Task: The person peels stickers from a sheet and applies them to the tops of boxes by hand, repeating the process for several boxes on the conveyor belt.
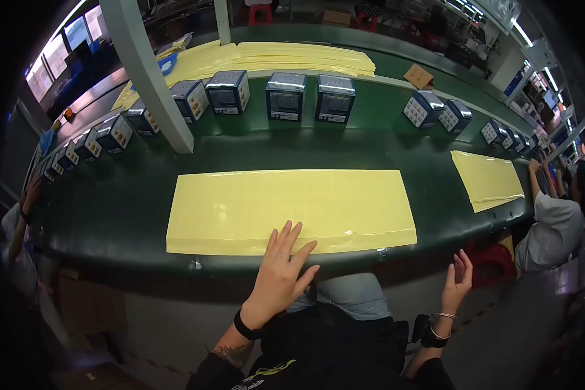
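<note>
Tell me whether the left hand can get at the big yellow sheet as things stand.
Probably yes: the left hand already lies flat with its fingers on the near edge of the yellow sheet, and nothing sits between them.

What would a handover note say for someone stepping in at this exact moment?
Left hand: open, fingers spread, fingertips resting on the near edge of the long yellow sheet; holds nothing.
Right hand: open, raised off the belt at the right, below its edge; holds nothing.
Things: the yellow sheet lies flat on the green belt right in front. A smaller yellow sheet lies to the right; a stack of yellow sheets sits at the far side. A row of small boxes stands across the belt behind the sheet.
Done: sheet laid out flat.
Left: nothing yet lifted or placed on it.
</note>
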The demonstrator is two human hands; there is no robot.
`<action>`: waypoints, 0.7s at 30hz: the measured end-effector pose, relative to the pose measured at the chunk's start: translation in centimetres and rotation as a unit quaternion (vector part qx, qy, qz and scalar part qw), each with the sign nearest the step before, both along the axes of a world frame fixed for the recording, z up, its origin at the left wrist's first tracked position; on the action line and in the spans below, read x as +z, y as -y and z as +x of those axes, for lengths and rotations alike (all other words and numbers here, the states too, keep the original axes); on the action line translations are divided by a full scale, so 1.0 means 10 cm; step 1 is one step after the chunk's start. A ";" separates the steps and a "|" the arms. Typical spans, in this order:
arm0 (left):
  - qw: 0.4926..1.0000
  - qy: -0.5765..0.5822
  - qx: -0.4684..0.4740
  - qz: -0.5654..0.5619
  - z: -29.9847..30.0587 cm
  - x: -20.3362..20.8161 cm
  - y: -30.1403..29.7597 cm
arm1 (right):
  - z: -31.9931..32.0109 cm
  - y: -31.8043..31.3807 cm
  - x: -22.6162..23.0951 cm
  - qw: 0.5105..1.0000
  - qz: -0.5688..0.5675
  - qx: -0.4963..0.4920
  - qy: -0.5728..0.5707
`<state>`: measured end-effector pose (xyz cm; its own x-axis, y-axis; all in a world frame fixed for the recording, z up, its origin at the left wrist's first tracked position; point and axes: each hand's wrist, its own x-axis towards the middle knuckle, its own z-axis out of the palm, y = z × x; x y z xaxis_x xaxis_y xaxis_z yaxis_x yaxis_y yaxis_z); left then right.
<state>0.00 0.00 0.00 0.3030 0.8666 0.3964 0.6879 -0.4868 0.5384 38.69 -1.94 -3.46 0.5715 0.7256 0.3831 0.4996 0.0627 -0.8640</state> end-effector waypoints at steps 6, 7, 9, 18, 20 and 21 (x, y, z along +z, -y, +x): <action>0.999 -0.011 0.031 -0.010 0.31 0.01 -0.38 | -0.40 -0.58 0.76 0.900 -0.129 0.228 0.349; 0.999 -0.022 0.034 -0.018 0.34 -0.01 -0.41 | -0.47 -0.68 0.78 0.899 -0.134 0.230 0.349; 0.998 -0.039 0.040 -0.031 0.40 -0.03 -0.42 | -0.59 -0.83 0.81 0.899 -0.107 0.299 0.300; 0.991 -0.071 0.095 -0.064 0.66 -0.02 -0.55 | -1.30 -1.28 0.53 0.812 -0.091 0.485 0.310; 0.989 -0.071 0.115 -0.066 0.73 -0.03 -0.61 | -1.32 -1.35 0.43 0.787 -0.111 0.496 0.350; 0.990 -0.070 0.099 -0.072 0.76 -0.03 -0.65 | -1.31 -1.37 0.42 0.785 -0.111 0.501 0.347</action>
<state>7.57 6.51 -0.28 0.1654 0.9589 0.2307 0.8350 -0.2606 0.4845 25.55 11.74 0.72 -0.6190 0.7710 0.1499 0.6509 0.6103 -0.4514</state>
